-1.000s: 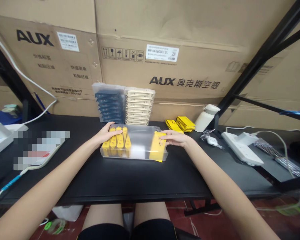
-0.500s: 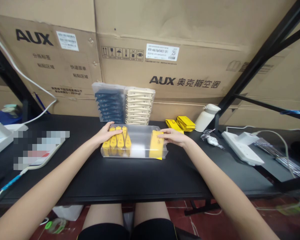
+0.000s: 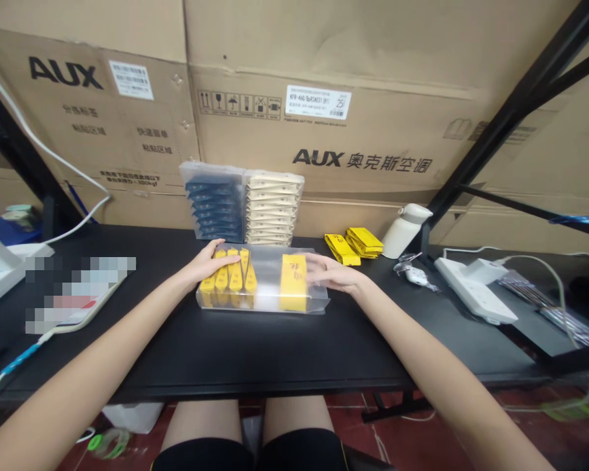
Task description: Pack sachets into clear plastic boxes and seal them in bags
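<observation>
A clear plastic box (image 3: 267, 301) lies on the black table in front of me, its open end to the right. My left hand (image 3: 211, 261) grips its left end, thumb over the top edge. Several folded yellow packets (image 3: 228, 278) stand in a row in the left part. Farther right inside the box is a single yellow packet (image 3: 293, 282), upright with dark print. My right hand (image 3: 331, 271) reaches in through the open end, its slightly blurred fingers closed at this packet's right edge. A gap separates this packet from the row.
Behind the box stand a clear box of dark blue packets (image 3: 216, 209) and one of cream packets (image 3: 271, 209). Loose yellow packets (image 3: 364, 243), a white bottle (image 3: 406, 230), an earphone case (image 3: 416, 276) and a power strip (image 3: 476, 291) lie to the right. A phone (image 3: 86, 294) is left.
My right hand has moved left into the box, carrying the single yellow packet farther in. The packet's lower corner no longer sticks out below the box. My left hand stays put.
</observation>
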`<control>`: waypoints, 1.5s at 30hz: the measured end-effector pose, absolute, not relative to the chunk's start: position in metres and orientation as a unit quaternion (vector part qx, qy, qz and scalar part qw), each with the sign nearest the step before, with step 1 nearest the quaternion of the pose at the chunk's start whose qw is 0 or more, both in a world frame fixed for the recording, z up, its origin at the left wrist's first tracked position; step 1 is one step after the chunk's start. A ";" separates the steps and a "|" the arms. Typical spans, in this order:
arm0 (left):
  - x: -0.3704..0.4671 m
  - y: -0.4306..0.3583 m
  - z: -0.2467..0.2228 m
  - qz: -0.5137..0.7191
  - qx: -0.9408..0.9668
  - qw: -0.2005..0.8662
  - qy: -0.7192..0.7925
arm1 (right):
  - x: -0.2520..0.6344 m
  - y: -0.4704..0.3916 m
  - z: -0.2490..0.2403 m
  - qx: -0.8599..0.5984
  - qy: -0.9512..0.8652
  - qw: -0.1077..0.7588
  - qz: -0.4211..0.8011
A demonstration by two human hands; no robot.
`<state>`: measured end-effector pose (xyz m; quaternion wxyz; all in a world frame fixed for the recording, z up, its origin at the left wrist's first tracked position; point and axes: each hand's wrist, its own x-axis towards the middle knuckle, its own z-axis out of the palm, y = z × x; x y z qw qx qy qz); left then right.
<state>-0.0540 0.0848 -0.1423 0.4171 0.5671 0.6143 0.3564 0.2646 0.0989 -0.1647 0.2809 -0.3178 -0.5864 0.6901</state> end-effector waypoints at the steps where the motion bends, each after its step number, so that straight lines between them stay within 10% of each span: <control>1: -0.053 0.084 -0.142 0.357 0.564 0.422 0.614 | 0.262 0.099 -0.166 -0.310 -0.588 0.280 0.693; 37: -0.043 0.079 -0.147 0.356 0.567 0.475 0.571 | 0.236 0.086 -0.167 -0.353 -0.601 0.298 0.652; 45: -0.062 0.093 -0.146 0.382 0.533 0.450 0.606 | 0.289 0.130 -0.179 -0.568 -0.682 0.398 0.231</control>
